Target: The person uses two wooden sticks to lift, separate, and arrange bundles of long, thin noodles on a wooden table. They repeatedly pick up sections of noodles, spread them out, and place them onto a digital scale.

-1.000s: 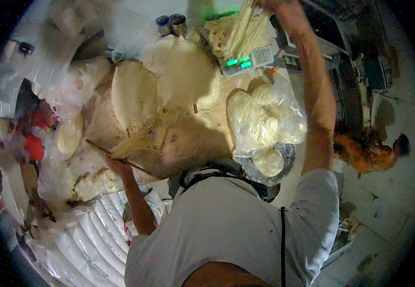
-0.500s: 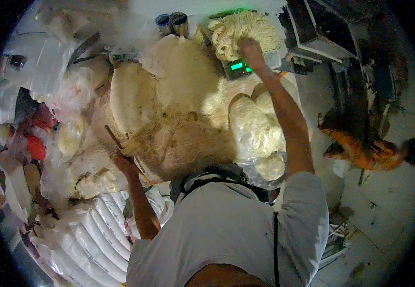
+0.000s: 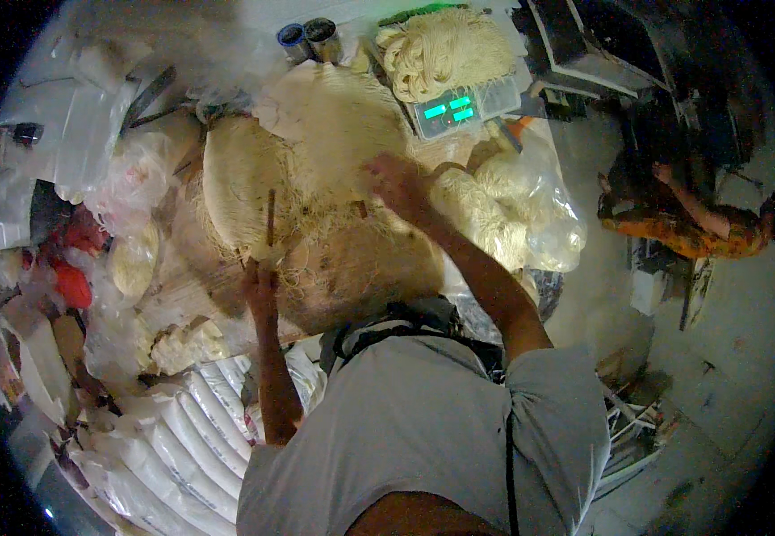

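Observation:
Low over the table, my left hand (image 3: 260, 279) is closed around a thin brown stick (image 3: 271, 219) that points away from me, beside the loose noodle ends. My right hand (image 3: 396, 183), slightly blurred, hovers at the right edge of the large mat of pale noodles (image 3: 338, 134); its fingers look apart and nothing shows in them. Left of that mat lies a second noodle bundle (image 3: 242, 183). At the back, a heap of yellowish noodles (image 3: 445, 49) rests on a digital scale (image 3: 445, 118) with green lit displays.
Clear bags of noodles (image 3: 494, 210) lie on the table's right side. Two dark-topped cylinders (image 3: 320, 40) stand at the back. Plastic bags (image 3: 128, 179) crowd the left. White packed sacks (image 3: 173, 438) sit below the near left edge. Another person (image 3: 691, 214) is off to the right.
My right hand has left the noodles on the scale and come back toward me and left, over the mat. My left hand moved slightly right, its stick now more upright in view.

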Demonstrator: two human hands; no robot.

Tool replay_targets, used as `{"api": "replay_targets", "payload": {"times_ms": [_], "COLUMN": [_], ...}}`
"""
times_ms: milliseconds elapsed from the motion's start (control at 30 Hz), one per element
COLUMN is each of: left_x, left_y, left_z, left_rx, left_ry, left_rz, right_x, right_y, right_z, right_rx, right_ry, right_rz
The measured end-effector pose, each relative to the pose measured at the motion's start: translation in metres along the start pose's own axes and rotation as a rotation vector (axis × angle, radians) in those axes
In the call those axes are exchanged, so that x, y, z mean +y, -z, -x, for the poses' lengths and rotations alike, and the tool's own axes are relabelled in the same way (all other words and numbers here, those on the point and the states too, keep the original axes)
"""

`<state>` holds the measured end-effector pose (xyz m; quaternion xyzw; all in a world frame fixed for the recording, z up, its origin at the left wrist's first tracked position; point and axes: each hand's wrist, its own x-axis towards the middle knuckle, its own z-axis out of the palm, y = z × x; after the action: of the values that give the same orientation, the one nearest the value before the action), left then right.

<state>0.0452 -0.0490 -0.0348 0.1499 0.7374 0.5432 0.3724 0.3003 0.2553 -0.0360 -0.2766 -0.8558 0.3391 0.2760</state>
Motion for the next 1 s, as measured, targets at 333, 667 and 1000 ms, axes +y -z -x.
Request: {"api": "replay_targets", "payload": {"times_ms": [333, 667, 1000], "left_x": [0.050, 0.063, 0.061], "left_y": [-0.047, -0.042, -0.032], "left_z": [0.035, 0.051, 0.060], "left_rx": [-0.142, -0.167, -0.260], "left_ry": [-0.207, -0.221, -0.326], "left_rz": [-0.054, -0.125, -0.184], "right_x": [-0.138, -0.133, -0.163], "right_y": [-0.075, -0.094, -0.103], "right_z": [0.003, 0.033, 0.046], "right_rx": [-0.241, -0.228, -0.137], "right_ry": [-0.141, -0.350, -0.216], "right_rz": [-0.411, -0.563, -0.390]}}
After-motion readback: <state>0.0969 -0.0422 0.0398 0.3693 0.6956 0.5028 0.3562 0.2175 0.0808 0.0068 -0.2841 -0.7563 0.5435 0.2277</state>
